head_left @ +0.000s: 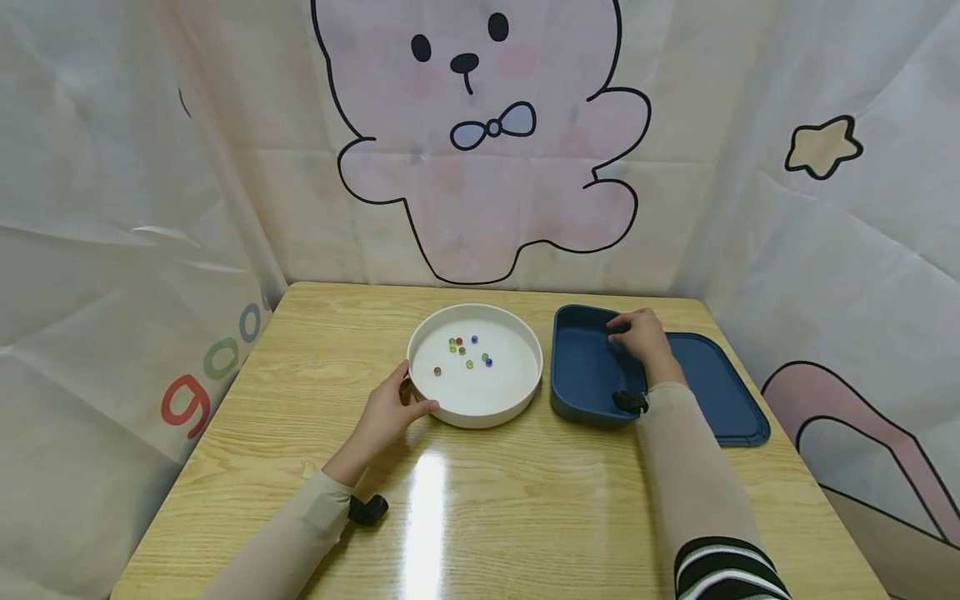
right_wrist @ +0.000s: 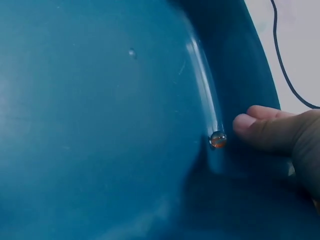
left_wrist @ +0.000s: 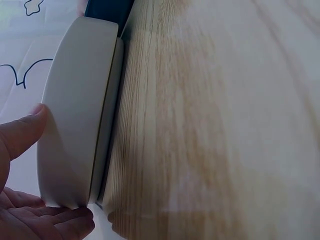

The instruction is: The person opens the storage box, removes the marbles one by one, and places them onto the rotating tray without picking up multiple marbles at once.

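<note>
A round white tray (head_left: pixel 480 407) holds several small glass marbles (head_left: pixel 469 364), among them yellow, green, red, blue and brown ones. My left hand (head_left: pixel 387 414) grips the tray's near-left outer wall, thumb on the front side and fingers farther round the left. My right hand (head_left: pixel 645 340) is inside a deep blue box (head_left: pixel 592 371), by its right wall. A clear marble with orange in it (right_wrist: pixel 218 139) lies on the box floor at the wall's foot, just off the thumb (right_wrist: pixel 245 122). Nothing shows between the right fingertips.
A flat blue lid (head_left: pixel 723 392) lies right of the box, partly behind the right forearm. Tray and box stand side by side on the wooden table (head_left: pixel 510 508). Fabric walls with cartoon drawings (head_left: pixel 480 200) enclose the back and sides.
</note>
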